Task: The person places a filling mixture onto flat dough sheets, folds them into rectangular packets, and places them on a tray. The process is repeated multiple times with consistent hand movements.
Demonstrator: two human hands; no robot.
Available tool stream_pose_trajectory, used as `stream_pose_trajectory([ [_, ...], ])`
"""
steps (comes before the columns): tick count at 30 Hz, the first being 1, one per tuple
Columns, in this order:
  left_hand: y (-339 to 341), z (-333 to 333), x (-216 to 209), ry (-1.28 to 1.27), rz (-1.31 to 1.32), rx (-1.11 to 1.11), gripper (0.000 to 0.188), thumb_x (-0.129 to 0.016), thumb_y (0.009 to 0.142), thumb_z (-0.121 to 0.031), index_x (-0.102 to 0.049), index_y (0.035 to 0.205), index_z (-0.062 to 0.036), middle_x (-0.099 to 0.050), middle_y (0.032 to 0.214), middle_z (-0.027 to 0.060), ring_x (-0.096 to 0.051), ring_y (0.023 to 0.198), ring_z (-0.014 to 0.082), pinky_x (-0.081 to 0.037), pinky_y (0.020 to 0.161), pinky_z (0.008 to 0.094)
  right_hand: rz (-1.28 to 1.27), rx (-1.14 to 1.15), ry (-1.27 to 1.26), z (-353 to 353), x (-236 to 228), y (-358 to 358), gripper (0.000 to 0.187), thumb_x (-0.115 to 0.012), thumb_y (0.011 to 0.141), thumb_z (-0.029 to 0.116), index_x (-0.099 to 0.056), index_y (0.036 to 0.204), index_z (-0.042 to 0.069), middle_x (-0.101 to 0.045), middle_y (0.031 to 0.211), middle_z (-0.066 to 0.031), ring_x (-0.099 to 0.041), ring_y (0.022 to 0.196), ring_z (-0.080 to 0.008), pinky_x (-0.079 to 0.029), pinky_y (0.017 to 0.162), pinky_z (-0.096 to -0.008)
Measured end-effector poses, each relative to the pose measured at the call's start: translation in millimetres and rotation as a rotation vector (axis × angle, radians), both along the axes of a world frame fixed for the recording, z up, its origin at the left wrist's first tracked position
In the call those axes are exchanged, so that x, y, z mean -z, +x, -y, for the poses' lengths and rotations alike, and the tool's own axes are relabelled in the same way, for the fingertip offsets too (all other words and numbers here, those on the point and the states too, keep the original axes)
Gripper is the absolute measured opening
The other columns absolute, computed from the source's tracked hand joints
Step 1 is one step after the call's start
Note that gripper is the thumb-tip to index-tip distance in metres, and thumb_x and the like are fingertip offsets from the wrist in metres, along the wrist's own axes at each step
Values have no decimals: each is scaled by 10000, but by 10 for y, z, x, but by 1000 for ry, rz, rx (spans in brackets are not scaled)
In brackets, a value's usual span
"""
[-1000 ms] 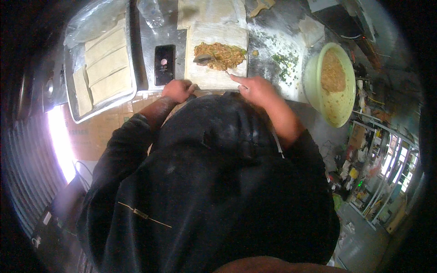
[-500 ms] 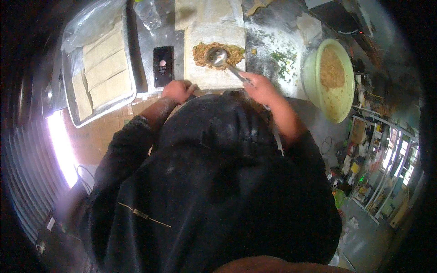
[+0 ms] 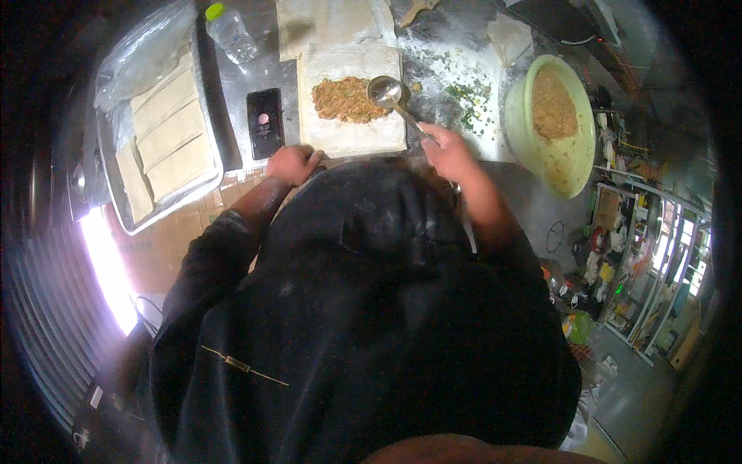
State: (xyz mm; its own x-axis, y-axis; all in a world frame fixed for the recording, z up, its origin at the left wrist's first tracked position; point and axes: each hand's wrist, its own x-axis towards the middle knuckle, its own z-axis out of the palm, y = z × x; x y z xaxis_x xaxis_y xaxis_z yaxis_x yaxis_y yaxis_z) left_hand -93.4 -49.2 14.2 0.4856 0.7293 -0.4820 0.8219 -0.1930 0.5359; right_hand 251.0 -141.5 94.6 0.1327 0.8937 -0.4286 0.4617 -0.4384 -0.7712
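My right hand (image 3: 451, 153) is wrapped round the handle of a metal ladle (image 3: 384, 91). The ladle's round bowl rests at the right end of a patch of orange-brown minced filling (image 3: 346, 101) with green flecks. That filling lies in a wide band across a pale rectangular dough sheet (image 3: 357, 144) on the table. My left hand (image 3: 290, 165) is closed at the table's near edge, left of the sheet and just below a black phone (image 3: 265, 124). Its fingers are curled under, and nothing shows in them.
A green bowl (image 3: 520, 108) of filling stands at the right. Chopped greens and flour (image 3: 473, 104) lie beside it. At the left are a plastic-lined tray (image 3: 209, 166) of dough pieces and a bottle (image 3: 232, 37). Another dough sheet (image 3: 328, 22) lies behind.
The ladle has moved from the middle of the filling to its right end. The filling now looks flatter and more even. The whole view has shifted slightly.
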Motion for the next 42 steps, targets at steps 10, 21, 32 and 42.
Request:
stream_pose_trajectory([
  [10,-50,58,296,-20,20,-3,449,-556,963,-523,-755,1062,-134,-732,1006,177,-691,957,403,-543,850,501,-128,151,63,513,-178,482,466,-586,1007,89,-507,1466,60,-581,779,32,-484,652,-40,-399,571,-218],
  [21,170,68,166,144,71,-53,254,-668,925,-332,-716,1027,-105,-724,852,174,-710,822,392,-556,713,471,1022,460,355,1264,-556,2563,470,-582,938,100,-513,1390,-4,-712,1003,-220,-704,890,-339,-554,806,-440],
  [32,792,-29,-90,94,81,131,331,-633,909,-381,-648,1078,-97,-703,1013,194,-680,941,402,-540,795,501,594,-3,-136,1299,-435,3491,470,-611,838,34,-643,1306,61,-698,1166,-218,-665,1087,-302,-509,965,-407],
  [42,719,-178,100,-22,70,144,323,-612,884,-342,-666,1115,-122,-703,1075,184,-668,1024,392,-530,883,494,456,-217,-263,1160,-126,3961,497,-625,889,145,-586,1369,21,-677,1220,-185,-656,1094,-288,-514,950,-401],
])
